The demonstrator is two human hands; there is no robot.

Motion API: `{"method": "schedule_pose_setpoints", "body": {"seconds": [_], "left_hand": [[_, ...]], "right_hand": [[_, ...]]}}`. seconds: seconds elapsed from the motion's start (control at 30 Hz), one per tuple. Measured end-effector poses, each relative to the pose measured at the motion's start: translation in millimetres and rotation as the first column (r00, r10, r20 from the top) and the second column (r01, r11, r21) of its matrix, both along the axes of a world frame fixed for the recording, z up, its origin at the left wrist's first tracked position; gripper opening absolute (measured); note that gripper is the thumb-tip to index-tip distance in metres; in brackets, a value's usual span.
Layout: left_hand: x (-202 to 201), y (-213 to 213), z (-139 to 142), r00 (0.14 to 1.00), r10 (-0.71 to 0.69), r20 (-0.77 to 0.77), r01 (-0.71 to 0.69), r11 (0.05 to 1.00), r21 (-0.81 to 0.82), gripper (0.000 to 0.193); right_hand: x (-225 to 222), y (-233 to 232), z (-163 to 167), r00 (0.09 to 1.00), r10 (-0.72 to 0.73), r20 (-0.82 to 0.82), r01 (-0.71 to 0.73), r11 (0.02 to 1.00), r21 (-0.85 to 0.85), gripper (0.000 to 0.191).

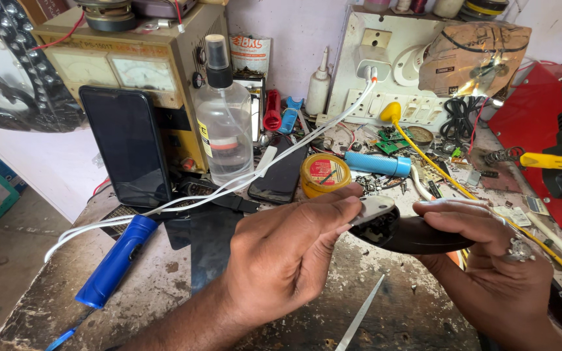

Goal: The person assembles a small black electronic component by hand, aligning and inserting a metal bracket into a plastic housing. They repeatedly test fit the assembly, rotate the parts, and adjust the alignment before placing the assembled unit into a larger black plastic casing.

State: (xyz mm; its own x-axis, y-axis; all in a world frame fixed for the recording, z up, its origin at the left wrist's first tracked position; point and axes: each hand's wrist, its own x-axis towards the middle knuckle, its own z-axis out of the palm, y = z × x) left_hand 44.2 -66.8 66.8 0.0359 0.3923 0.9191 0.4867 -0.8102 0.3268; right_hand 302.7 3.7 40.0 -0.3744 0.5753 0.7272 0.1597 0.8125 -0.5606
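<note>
Near the table's front edge, both hands work one dark curved shell (pixel 424 235), held just above the table (pixel 164 286).

Left hand (pixel 281 260): fingers (pixel 333 211) closed on the shell's left end, thumb and forefinger pinching at a small silver-grey plate (pixel 373 209) seated there. Right hand (pixel 489 260): fingers curled under and around the shell's right end, gripping it; ring on one finger.

My read: the plate is being seated or pried at that end. To do it well:
- keep the right hand as the fixed clamp, move only the left
- press or lift flat, not by one corner, since a plate that thin looks easy to bend
- hold low over the table so a dropped part lands close

Around it: thin metal strip (pixel 361 316) lying just below the hands. Blue-handled tool (pixel 115 263) at the left edge, white cable (pixel 229 185) running across it. Yellow tin (pixel 324 174) just behind the left fingers. Spray bottle (pixel 224 117), upright dark phone (pixel 128 146), meter box (pixel 125 65) along the back.
</note>
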Motion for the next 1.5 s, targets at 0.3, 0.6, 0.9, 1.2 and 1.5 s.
{"method": "schedule_pose_setpoints", "body": {"seconds": [0.3,0.6,0.9,1.2,1.5], "left_hand": [[-4.8,-0.5,-0.8,0.998,0.022,-0.059,-0.021,1.000,0.018,0.026],[-7.1,-0.7,-3.2,0.995,0.009,-0.098,-0.009,1.000,0.007,0.034],[-8.3,-0.8,-2.0,0.994,0.003,-0.107,-0.004,1.000,-0.008,0.035],[-10.3,0.7,-0.9,0.993,-0.015,-0.118,0.011,0.999,-0.031,0.037],[-9.5,2.0,-0.1,0.995,-0.011,-0.097,0.006,0.998,-0.057,0.038]], "right_hand": [[-0.8,-1.3,0.3,1.000,-0.002,-0.001,0.002,1.000,-0.012,0.048],[1.1,0.3,-4.0,1.000,-0.015,0.005,0.015,0.999,-0.041,0.050],[1.7,0.6,-2.4,1.000,-0.004,0.021,0.005,1.000,-0.026,0.050],[-2.2,-0.5,-2.3,0.998,-0.059,0.035,0.060,0.997,-0.040,0.048],[-2.0,0.2,0.1,0.996,-0.077,0.047,0.079,0.996,-0.039,0.046]]}}
